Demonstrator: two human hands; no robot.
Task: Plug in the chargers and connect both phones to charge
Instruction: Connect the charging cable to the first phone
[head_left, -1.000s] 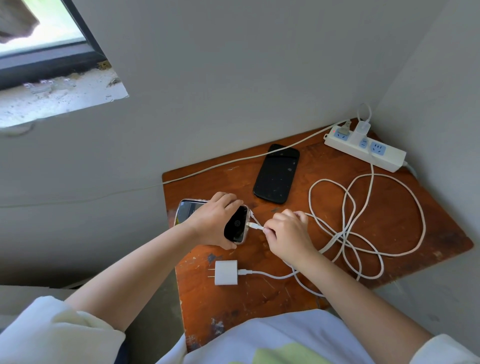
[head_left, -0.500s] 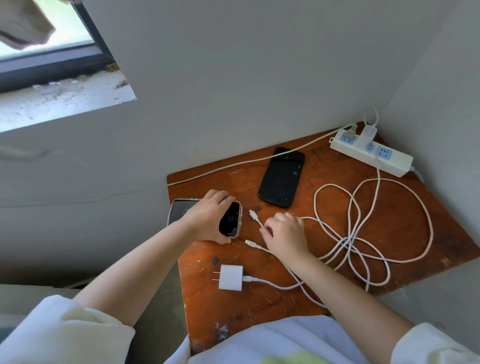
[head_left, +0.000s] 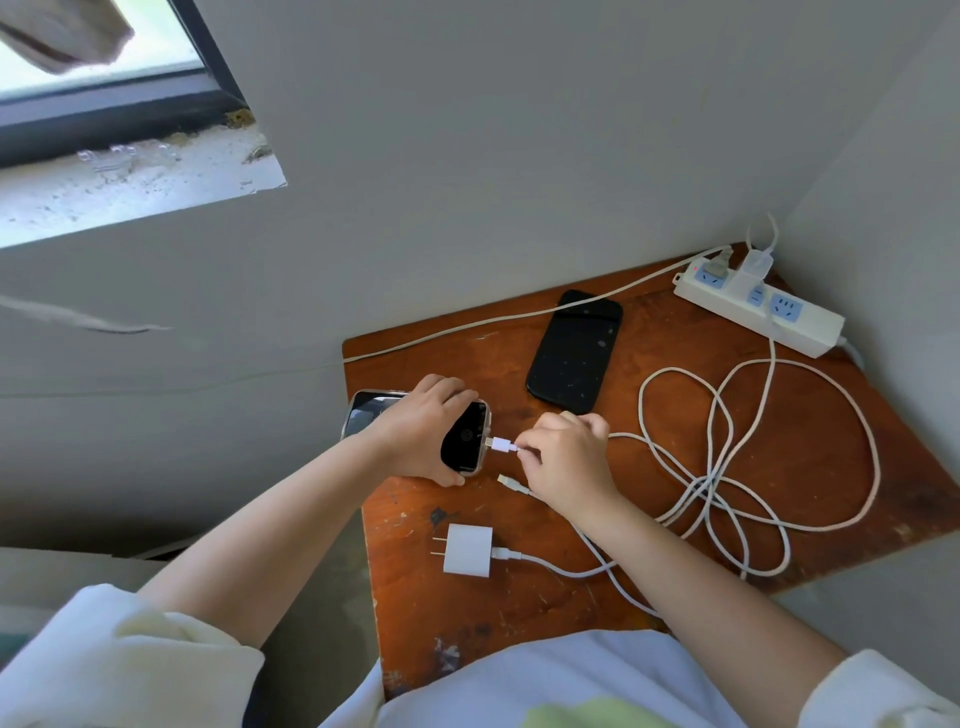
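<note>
Right hand (head_left: 563, 457) apparently seats connector (head_left: 501, 445) at phone (head_left: 465, 441) edge.

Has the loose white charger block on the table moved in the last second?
No. The charger block lies in the same spot by the dark paint spot on the table.

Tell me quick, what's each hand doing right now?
Left hand: closed on the phone.
Right hand: fingers pinching the plug at the phone's end.
</note>
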